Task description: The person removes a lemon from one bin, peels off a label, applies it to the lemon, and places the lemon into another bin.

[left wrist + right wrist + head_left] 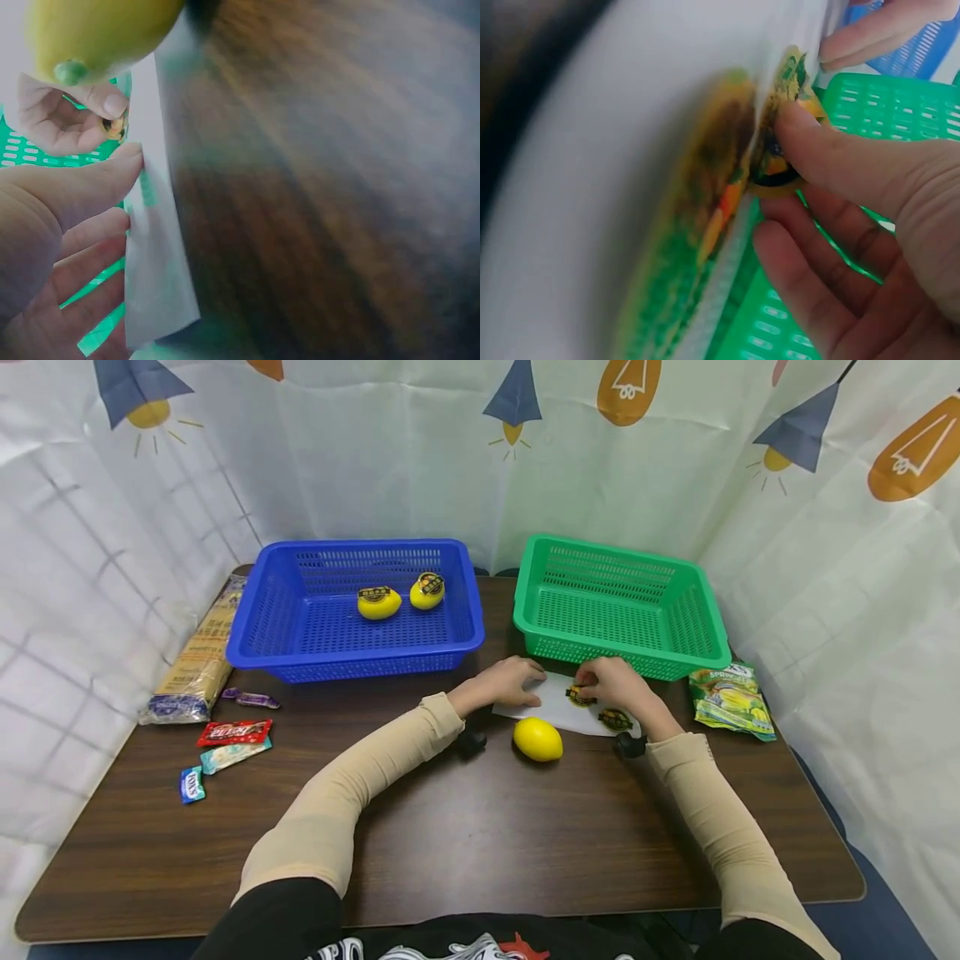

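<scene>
A white sheet (pixel 553 706) bearing dark, gold-edged stickers lies on the table below the green basket. On its left end rests my left hand (pixel 510 682), thumb and fingertips against the paper. My right hand (pixel 613 683) pinches one sticker (pixel 787 124) between thumb and finger, its edge raised from the sheet in the right wrist view. A second sticker (pixel 616 720) lies flat on the sheet nearer the right wrist. Just in front of the sheet sits a yellow lemon (pixel 537 740) with no sticker on its visible side.
Behind the left arm stands a blue basket (pixel 345 662) holding two stickered lemons (pixel 378 602). A green basket (pixel 622 652) stands at back right, a green snack bag (pixel 731 700) beside it. At left are a long packet (pixel 197 652) and several small wrapped sweets (pixel 235 732).
</scene>
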`<state>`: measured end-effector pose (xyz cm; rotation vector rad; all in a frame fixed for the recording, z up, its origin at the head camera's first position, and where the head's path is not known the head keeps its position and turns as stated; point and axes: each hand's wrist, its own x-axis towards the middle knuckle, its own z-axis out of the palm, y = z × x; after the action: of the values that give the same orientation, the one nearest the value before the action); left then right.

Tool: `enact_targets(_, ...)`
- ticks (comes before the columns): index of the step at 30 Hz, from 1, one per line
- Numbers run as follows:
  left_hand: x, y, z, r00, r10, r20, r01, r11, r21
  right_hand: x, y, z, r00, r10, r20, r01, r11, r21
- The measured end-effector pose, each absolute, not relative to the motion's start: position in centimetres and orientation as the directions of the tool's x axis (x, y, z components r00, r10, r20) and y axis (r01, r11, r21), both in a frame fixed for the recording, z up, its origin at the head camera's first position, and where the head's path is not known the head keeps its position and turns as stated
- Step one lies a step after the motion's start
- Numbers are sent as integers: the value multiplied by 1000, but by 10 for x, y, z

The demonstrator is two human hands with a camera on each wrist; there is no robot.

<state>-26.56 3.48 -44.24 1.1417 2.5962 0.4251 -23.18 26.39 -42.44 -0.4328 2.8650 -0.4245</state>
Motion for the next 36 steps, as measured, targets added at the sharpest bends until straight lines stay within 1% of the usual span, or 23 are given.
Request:
enact_targets(5, -265, 34, -443, -659, 743, -115, 666, 648, 370, -228, 263, -421, -932, -343, -116, -297, 907, -298)
enact_targets(11, -263, 32, -444, -659, 744, -113, 664, 646, 376, -213, 260, -397, -912, -409, -19, -381, 865, -328)
enact_targets(13, -262, 31, -445, -658, 745, -108, 663, 642, 385, -205, 257, -387, -897, -442, 21, -419, 832, -364)
enact_targets(15, -262, 31, -444, -654, 750, -93, 667, 631, 396, -197, 255, -379, -880, -472, 53, -448, 787, -424)
enact_targets(19, -259, 31, -436, -640, 769, -19, 692, 586, 422, -180, 247, -372, -855, -514, 75, -463, 688, -559)
enact_targets(22, -254, 27, -428, -643, 764, 61, 701, 554, 448, -171, 239, -371, -844, -535, 47, -447, 652, -612)
enact_targets(25, -247, 20, -424, -665, 735, 133, 686, 531, 497, -166, 231, -374, -840, -542, -3, -408, 636, -655)
enact_targets(30, -234, 6, -419, -717, 668, 199, 616, 474, 629, -165, 225, -384, -835, -536, -123, -277, 603, -748)
enact_targets(33, -229, -1, -417, -730, 664, 160, 559, 446, 700, -167, 223, -390, -827, -539, -162, -241, 598, -765)
enact_targets(35, -225, -6, -417, -718, 692, 72, 503, 444, 741, -168, 221, -394, -827, -538, -163, -240, 599, -764)
enact_targets(36, -223, -7, -418, -699, 715, 21, 476, 443, 760, -168, 220, -395, -829, -536, -158, -246, 604, -758)
